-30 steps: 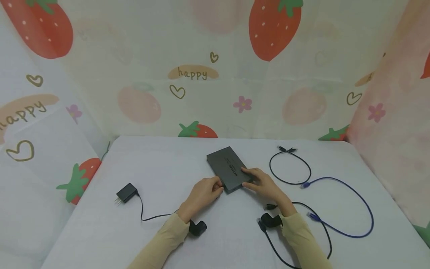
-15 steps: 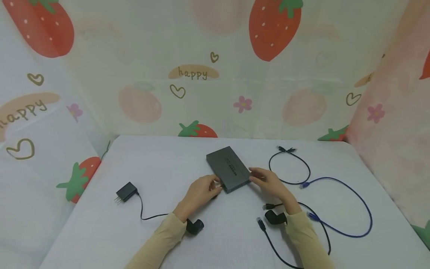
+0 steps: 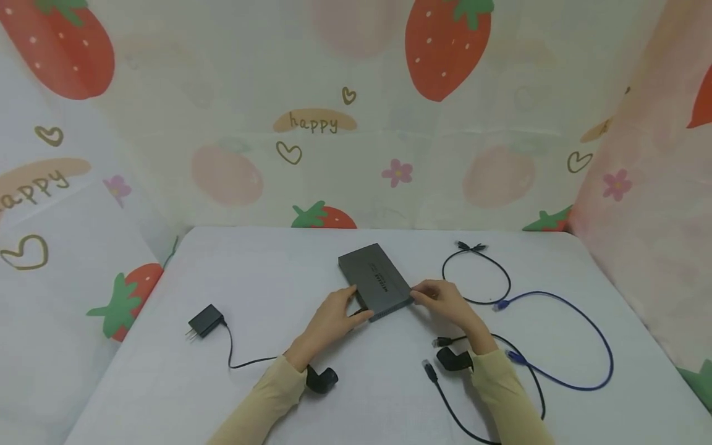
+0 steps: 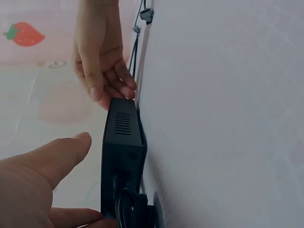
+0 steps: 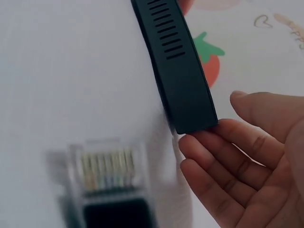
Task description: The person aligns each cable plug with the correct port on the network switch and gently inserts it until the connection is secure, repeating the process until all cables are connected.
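A dark grey network switch [image 3: 378, 281] lies on the white table, tilted to the left in the head view. My left hand [image 3: 332, 321] is at its near left side, fingers touching the edge; in the left wrist view its thumb [image 4: 66, 154] stands apart from the case. A black power cord [image 4: 124, 206] is plugged into that side and hangs bunched below the fingers. My right hand [image 3: 445, 303] rests its fingertips [image 5: 194, 149] against the right corner of the switch, thumb away from it.
A black power adapter [image 3: 206, 320] lies on the left, its cord running under the left arm. On the right lie a looped black cable [image 3: 507, 272], a blue Ethernet cable [image 3: 603, 334] and a black Ethernet cable [image 3: 445, 405] near the right wrist. Printed cloth walls surround the table [image 3: 267, 266].
My right hand has drawn back from the top of the switch to its right corner. The left thumb and fingers have spread apart. The switch stays nearly in place.
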The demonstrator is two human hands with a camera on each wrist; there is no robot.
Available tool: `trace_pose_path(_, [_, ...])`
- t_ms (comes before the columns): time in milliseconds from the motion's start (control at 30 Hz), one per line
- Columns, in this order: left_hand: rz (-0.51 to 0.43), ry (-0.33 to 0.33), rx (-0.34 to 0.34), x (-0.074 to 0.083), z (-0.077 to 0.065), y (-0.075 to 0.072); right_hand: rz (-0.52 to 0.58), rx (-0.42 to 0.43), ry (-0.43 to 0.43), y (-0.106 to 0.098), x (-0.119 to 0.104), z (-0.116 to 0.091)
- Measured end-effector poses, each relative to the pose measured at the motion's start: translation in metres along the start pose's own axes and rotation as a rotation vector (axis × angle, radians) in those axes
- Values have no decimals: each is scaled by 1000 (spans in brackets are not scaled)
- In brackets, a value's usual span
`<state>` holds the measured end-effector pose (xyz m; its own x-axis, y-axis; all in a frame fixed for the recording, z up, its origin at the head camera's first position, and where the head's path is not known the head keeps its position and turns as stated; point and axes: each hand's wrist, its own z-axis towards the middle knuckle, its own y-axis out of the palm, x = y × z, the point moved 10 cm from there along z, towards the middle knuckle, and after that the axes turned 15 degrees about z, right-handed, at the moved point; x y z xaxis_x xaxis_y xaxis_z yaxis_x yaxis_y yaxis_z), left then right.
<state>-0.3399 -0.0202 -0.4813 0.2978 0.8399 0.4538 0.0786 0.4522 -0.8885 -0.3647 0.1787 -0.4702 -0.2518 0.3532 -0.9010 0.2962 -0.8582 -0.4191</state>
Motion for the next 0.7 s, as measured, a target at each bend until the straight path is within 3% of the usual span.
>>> trace_pose_path(200, [-6,-20,-8,-4,1,-2,-2,-35,-3,7,-2,-1])
trace_pose_path(467, [-13,8,0,-4,-1,-8,3,-78,-11,17,-8,-2])
trace_pose_path(700, [-50,0,-59,-15,2,-7,36,-146,-31,28,-48,-11])
